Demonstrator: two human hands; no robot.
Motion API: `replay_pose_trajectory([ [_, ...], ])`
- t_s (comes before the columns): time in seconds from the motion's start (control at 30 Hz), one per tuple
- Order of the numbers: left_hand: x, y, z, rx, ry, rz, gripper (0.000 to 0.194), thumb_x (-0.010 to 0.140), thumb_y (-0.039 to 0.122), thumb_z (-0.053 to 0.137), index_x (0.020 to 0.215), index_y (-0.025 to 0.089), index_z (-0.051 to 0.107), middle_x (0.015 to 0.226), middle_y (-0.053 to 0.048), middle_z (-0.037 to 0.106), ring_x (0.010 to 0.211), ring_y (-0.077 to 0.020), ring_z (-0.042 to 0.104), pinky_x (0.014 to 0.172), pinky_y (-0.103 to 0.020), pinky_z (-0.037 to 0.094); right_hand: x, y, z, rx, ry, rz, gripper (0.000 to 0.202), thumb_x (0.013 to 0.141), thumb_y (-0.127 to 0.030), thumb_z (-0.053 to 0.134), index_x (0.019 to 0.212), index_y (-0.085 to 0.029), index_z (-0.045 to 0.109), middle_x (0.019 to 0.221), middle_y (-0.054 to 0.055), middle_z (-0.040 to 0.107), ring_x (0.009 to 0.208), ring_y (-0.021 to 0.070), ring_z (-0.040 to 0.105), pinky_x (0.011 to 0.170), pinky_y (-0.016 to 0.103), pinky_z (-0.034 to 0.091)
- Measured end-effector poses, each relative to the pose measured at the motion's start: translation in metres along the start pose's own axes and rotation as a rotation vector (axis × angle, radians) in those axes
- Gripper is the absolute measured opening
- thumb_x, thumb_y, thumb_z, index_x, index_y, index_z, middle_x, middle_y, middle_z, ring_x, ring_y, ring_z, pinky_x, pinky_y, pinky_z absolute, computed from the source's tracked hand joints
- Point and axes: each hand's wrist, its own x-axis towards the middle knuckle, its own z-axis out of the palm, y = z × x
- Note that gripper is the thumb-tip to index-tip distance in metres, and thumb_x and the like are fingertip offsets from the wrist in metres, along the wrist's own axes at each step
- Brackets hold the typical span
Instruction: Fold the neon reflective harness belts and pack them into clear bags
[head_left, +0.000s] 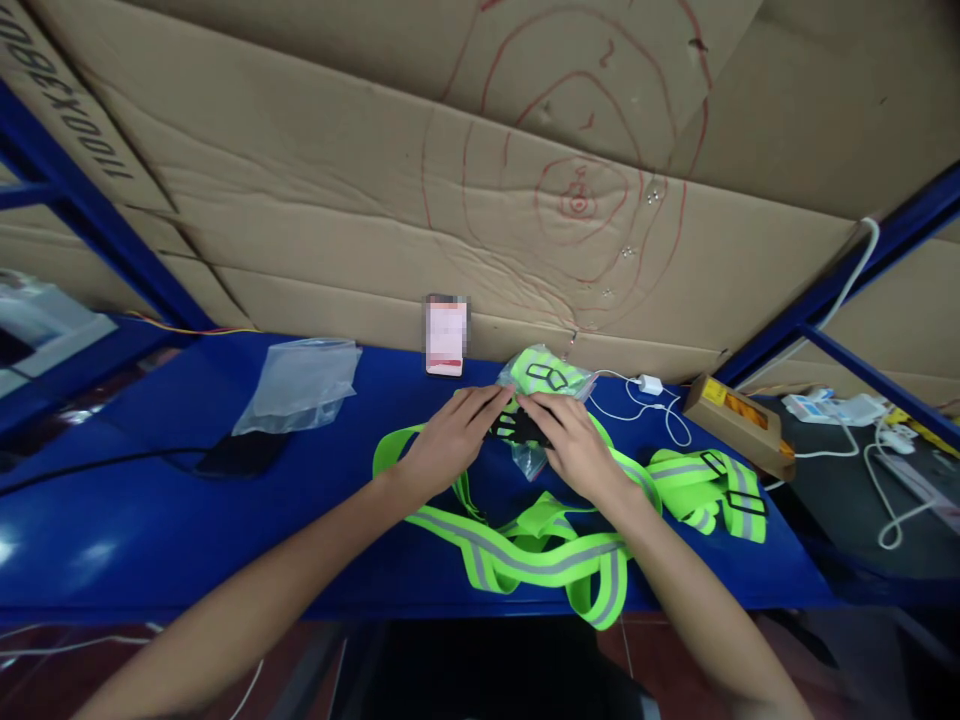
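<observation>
A neon-green reflective strap (540, 560) with a grey stripe lies in loops over the front of the blue table. At its far side, my left hand (454, 440) and my right hand (574, 440) meet at a black plastic buckle (519, 427), their fingers closed on it from either side. The fingertips hide part of the buckle, so I cannot tell whether its halves are joined. Just behind the hands, a clear plastic bag (574, 380) holds another folded green strap (536, 362). To the right of my right forearm lies a bundled green strap (705, 485) with black sliders.
A phone (445, 345) leans against the cardboard wall (315, 200). Clear bags (300, 385) and a black flat object (241, 455) lie on the blue table (150, 510) at left. At right are a white cable (637, 410) and an open cardboard box (739, 425).
</observation>
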Motion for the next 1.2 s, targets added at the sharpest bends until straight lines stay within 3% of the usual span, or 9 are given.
replay_pose_trajectory([
  [0.2, -0.010, 0.007, 0.012, -0.034, -0.068, -0.074, 0.085, 0.082, -0.003, 0.038, 0.163, 0.014, 0.021, 0.142, -0.018, 0.057, 0.127, -0.0301, 0.056, 0.110, -0.048, 0.047, 0.001, -0.003, 0.025, 0.135, -0.025, 0.041, 0.069, 0.085, 0.000, 0.051, 0.152, -0.013, 0.043, 0.141, 0.021, 0.055, 0.132, 0.0325, 0.052, 0.111, 0.054, 0.047],
  [0.4, -0.014, -0.001, 0.001, -0.211, 0.003, -0.166, 0.087, 0.079, -0.002, 0.044, 0.160, 0.022, 0.025, 0.141, -0.015, 0.059, 0.129, -0.0309, 0.056, 0.104, -0.049, 0.048, -0.007, 0.004, 0.009, 0.738, -0.045, 0.296, 0.099, 0.085, -0.038, 0.080, 0.164, -0.029, 0.019, 0.157, 0.015, 0.046, 0.148, 0.0282, 0.044, 0.124, 0.050, 0.035],
  [0.5, -0.015, 0.001, -0.001, -0.409, 0.066, -0.159, 0.083, 0.082, -0.002, 0.044, 0.158, 0.026, 0.027, 0.145, -0.012, 0.056, 0.134, -0.0273, 0.051, 0.111, -0.048, 0.045, -0.008, 0.017, 0.001, 0.926, -0.181, 0.340, 0.093, 0.080, -0.043, 0.085, 0.158, -0.027, 0.036, 0.153, 0.013, 0.053, 0.145, 0.0285, 0.048, 0.124, 0.049, 0.033],
  [0.6, -0.009, 0.007, -0.003, -0.554, 0.081, -0.185, 0.074, 0.089, 0.000, 0.044, 0.156, 0.027, 0.030, 0.146, -0.013, 0.054, 0.139, -0.0258, 0.048, 0.118, -0.050, 0.041, -0.007, 0.026, -0.001, 1.012, -0.260, 0.400, 0.070, 0.074, -0.045, 0.088, 0.137, -0.026, 0.063, 0.140, 0.009, 0.065, 0.132, 0.0287, 0.059, 0.118, 0.047, 0.041],
  [0.67, 0.001, 0.008, -0.008, -0.685, 0.076, -0.241, 0.070, 0.094, 0.009, 0.051, 0.157, 0.027, 0.028, 0.145, -0.015, 0.053, 0.139, -0.0258, 0.050, 0.119, -0.050, 0.040, -0.005, 0.028, -0.004, 1.096, -0.217, 0.444, 0.062, 0.071, -0.044, 0.090, 0.126, -0.024, 0.069, 0.125, 0.006, 0.073, 0.119, 0.0265, 0.067, 0.109, 0.043, 0.050],
  [0.83, 0.037, -0.011, -0.041, -1.091, -0.102, -0.185, 0.104, 0.089, 0.049, 0.073, 0.164, 0.032, 0.003, 0.154, -0.017, 0.046, 0.144, -0.0271, 0.047, 0.117, -0.045, 0.043, 0.012, 0.028, -0.022, 1.516, -0.131, 0.433, 0.053, 0.077, -0.048, 0.086, 0.116, -0.017, 0.068, 0.072, 0.000, 0.072, 0.067, 0.0161, 0.069, 0.078, 0.033, 0.059],
  [0.93, 0.056, -0.025, -0.053, -1.180, -0.127, -0.179, 0.102, 0.082, 0.061, 0.075, 0.163, 0.033, 0.020, 0.153, -0.015, 0.050, 0.144, -0.0304, 0.048, 0.117, -0.047, 0.041, 0.026, 0.030, -0.031, 1.699, -0.087, 0.393, 0.045, 0.072, -0.049, 0.090, 0.095, -0.016, 0.069, 0.059, -0.004, 0.065, 0.055, 0.0135, 0.064, 0.076, 0.034, 0.061],
  [1.07, 0.064, -0.026, -0.042, -1.534, -0.237, -0.245, 0.103, 0.069, 0.067, 0.083, 0.154, 0.023, 0.046, 0.136, -0.018, 0.064, 0.127, -0.0359, 0.061, 0.106, -0.045, 0.048, 0.040, 0.035, -0.032, 1.812, -0.051, 0.508, 0.046, 0.070, -0.054, 0.090, 0.076, -0.016, 0.065, 0.060, -0.001, 0.066, 0.052, 0.0130, 0.064, 0.065, 0.030, 0.062],
  [1.2, 0.065, -0.020, -0.027, -1.792, -0.138, -0.387, 0.083, 0.072, 0.055, 0.087, 0.141, 0.019, 0.060, 0.106, -0.014, 0.075, 0.096, -0.0271, 0.073, 0.088, -0.035, 0.053, 0.052, 0.039, -0.036, 1.847, -0.054, 0.578, 0.038, 0.073, -0.045, 0.090, 0.078, -0.015, 0.068, 0.060, -0.003, 0.063, 0.042, 0.0055, 0.054, 0.045, 0.016, 0.050],
])
